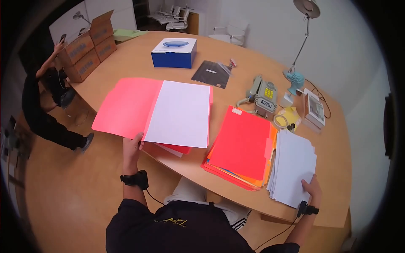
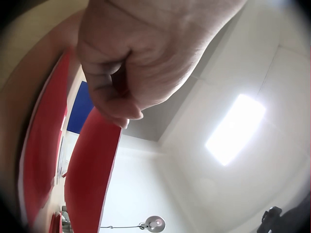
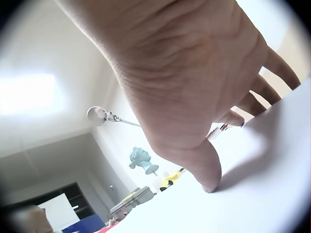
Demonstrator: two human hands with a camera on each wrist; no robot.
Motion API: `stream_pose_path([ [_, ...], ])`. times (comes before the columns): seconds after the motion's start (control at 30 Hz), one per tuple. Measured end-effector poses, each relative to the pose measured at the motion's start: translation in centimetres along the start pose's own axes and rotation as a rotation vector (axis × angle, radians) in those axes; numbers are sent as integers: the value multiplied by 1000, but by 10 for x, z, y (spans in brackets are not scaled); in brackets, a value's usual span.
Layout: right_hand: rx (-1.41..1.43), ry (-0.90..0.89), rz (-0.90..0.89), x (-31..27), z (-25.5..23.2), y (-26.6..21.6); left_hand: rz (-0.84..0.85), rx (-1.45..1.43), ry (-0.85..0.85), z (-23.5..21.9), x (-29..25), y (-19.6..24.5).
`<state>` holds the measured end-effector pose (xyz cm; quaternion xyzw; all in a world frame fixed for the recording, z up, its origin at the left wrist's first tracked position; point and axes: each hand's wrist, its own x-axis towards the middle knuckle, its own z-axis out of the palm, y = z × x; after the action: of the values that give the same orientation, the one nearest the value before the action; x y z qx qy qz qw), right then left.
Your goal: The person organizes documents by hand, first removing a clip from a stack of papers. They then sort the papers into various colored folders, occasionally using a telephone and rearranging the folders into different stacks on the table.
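Observation:
My left hand pinches the lower edge of an open red file folder near its fold. A white sheet of paper lies on the folder's right half. In the left wrist view, thumb and fingertips meet at the edge of the red folder. At the right, my right hand rests on the edge of a stack of white paper. Its thumb lies on the top sheet and the other fingers reach over the stack's side, spread and fairly straight in the right wrist view.
A pile of red and orange folders lies left of the paper stack. Other red folders lie under the open one. Behind are a telephone, a blue-and-white box, a black pouch, a teal bust and a lamp. A person stands left.

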<state>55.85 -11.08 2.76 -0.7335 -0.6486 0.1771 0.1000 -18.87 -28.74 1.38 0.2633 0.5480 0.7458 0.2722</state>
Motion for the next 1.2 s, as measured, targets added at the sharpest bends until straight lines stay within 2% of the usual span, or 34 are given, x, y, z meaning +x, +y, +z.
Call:
stream_pose_path([
  [0.1, 3, -4, -115, 19, -8, -2, 24, -53, 36, -1, -8, 6],
  [0.17, -39, 4, -119, 35, -7, 1, 39, -81, 64, 2, -15, 13],
  [0.27, -63, 5, -104, 40, -12, -21, 41, -112, 63, 15, -28, 19],
  [0.4, -104, 10, 11, 25, -20, -60, 42, -60, -35, 34, -32, 9],
  [0.47, -165, 44, -47, 35, -10, -41, 1, 3, -122, 48, -38, 4],
  [0.53, -85, 4, -140, 55, 0, -14, 10, 62, -206, 59, -37, -11],
  [0.57, -67, -22, -164, 47, -1, -8, -48, 107, -195, 65, -36, -9],
  [0.6, -49, -48, -193, 53, -5, -7, -85, 5, -254, 76, -42, -5],
  [0.67, -91, -58, -288, 78, -9, -44, -135, -107, -378, 85, -40, -29],
  [0.7, -116, -54, -310, 79, -11, -57, -161, 40, -373, 92, -42, -31],
  [0.73, -140, -48, -321, 76, -12, -63, -163, 37, -404, 103, -49, -29],
  [0.9, -233, -6, -298, 34, -10, -67, -243, 27, -544, 140, -69, -47],
  [1.0, -266, 3, -303, 34, -5, -74, -276, 120, -618, 150, -76, -49],
  [1.2, -155, -178, -417, 49, 19, -120, -216, 280, -612, 153, -83, -47],
])
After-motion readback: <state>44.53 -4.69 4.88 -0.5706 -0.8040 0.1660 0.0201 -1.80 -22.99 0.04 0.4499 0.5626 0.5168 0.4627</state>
